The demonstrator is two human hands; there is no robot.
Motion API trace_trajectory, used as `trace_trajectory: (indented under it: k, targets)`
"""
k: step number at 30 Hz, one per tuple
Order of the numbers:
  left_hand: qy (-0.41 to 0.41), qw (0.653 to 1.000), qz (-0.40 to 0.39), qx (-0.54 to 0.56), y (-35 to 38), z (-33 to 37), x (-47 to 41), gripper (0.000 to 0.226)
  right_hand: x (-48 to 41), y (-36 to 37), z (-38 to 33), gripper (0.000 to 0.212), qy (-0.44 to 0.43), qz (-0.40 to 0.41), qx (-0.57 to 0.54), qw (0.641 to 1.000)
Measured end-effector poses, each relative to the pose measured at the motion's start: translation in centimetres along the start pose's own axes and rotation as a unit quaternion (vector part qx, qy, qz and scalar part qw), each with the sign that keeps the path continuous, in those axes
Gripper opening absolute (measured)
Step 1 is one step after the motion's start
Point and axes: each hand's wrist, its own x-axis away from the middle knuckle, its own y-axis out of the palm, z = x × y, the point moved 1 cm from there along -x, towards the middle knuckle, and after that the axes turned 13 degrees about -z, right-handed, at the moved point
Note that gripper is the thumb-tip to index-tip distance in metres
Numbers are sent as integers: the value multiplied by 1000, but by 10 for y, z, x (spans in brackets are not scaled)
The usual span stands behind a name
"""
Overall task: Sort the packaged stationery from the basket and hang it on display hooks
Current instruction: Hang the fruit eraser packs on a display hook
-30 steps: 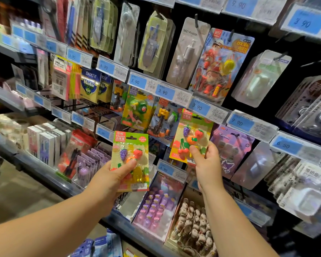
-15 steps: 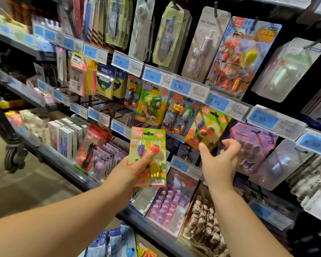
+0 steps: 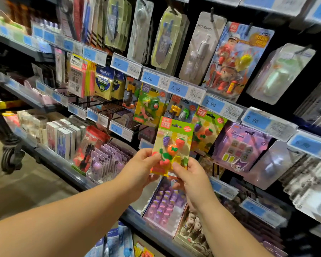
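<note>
A green-and-yellow fruit eraser pack [image 3: 172,143] is held upright in front of the display wall. My left hand [image 3: 139,171] grips its lower left edge and my right hand [image 3: 190,178] grips its lower right corner. Just behind it, up and to the right, a matching fruit eraser pack [image 3: 208,130] hangs on a hook under a 3.90 price tag [image 3: 213,104]. The basket's packs show only partly at the bottom edge: blue packs [image 3: 117,242] and a small colourful pack [image 3: 143,252].
Hooks hold a green toy eraser pack [image 3: 148,106], a purple Kuromi pack [image 3: 239,147], sticky notes [image 3: 103,83] and a red firefighter set [image 3: 235,60]. A shelf ledge [image 3: 67,167] carries boxed goods. A cart wheel [image 3: 12,156] stands on the floor at left.
My right hand let go of the hung fruit pack and came down to grip the pack in my left hand. That pack moved right and up, toward the hook.
</note>
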Motion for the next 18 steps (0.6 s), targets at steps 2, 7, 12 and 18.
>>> trace_trajectory:
  k: [2, 7, 12, 18]
  targets:
    - [-2, 999, 10, -36, 5, -2, -7, 8, 0, -9, 3, 12, -17, 49, -19, 998]
    - [-2, 997, 0, -79, 28, -1, -29, 11, 0, -31, 3, 10, -44, 140, -10, 989]
    - [22, 991, 39, -124, 48, 4, -55, 12, -5, -48, -6, 8, -59, 171, 39, 983]
    - [25, 992, 56, -112, 55, 3, -67, 13, -14, -59, -8, 36, -42, 180, 66, 981]
